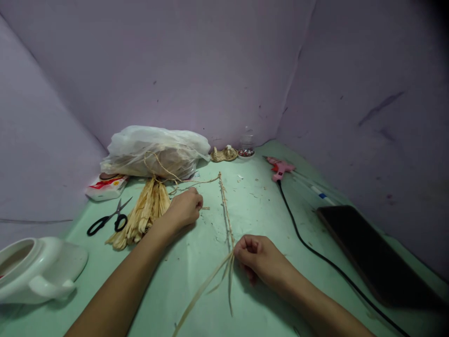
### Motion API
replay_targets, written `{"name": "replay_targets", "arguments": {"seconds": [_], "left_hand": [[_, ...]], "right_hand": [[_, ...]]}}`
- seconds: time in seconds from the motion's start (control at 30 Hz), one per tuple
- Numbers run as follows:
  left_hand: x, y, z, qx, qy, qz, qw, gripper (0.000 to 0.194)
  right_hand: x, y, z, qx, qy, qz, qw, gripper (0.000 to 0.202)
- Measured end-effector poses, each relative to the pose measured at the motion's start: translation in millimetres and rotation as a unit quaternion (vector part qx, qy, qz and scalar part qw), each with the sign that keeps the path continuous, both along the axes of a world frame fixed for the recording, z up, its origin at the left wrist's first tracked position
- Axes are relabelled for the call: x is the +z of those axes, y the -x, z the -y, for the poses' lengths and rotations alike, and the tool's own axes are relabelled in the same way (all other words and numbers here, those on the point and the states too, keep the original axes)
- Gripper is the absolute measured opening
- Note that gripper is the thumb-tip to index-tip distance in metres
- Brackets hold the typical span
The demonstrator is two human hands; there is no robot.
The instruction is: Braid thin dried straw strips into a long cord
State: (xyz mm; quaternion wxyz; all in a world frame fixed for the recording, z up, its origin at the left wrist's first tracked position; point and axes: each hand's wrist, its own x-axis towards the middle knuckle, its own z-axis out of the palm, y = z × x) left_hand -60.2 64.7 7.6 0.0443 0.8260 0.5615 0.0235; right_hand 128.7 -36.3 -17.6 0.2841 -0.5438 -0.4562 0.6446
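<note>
A thin braid of dried plant fibre runs down the middle of the table, with loose flat strands fanning out at its near end. My right hand is closed in a pinch where the braid meets those strands. Farther left, my left hand is closed low over the table, its fingertips mostly hidden; a short bit of fibre shows beside them. Left of that hand lies a tied bundle of dried fibre strips. A thin cord stretches from the bundle area to the braid's far end.
Black-handled scissors lie left of the bundle, near a white-and-red packet. Behind is a plastic bag. A woven piece and clear container stand by the wall. Right: pink glue gun, its cord, dark tablet. Left: white ceramic vessel.
</note>
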Motion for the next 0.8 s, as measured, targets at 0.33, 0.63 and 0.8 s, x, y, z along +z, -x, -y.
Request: {"name": "replay_targets", "arguments": {"seconds": [0.33, 0.63, 0.8], "left_hand": [[35.1, -37.0, 87.5, 0.143, 0.235, 0.339, 0.900, 0.005], [-9.1, -54.9, 116.3, 0.214, 0.289, 0.415, 0.836, 0.007], [-9.9, -49.6, 115.8, 0.156, 0.172, 0.321, 0.918, 0.019]], "right_hand": [[-0.8, 0.5, 1.1, -0.014, -0.008, -0.016, 1.000, 0.005], [1.4, 1.6, 3.2, -0.013, -0.010, -0.028, 0.999, 0.004], [4.4, 2.3, 3.4, -0.014, -0.001, -0.025, 1.000, 0.006]]}}
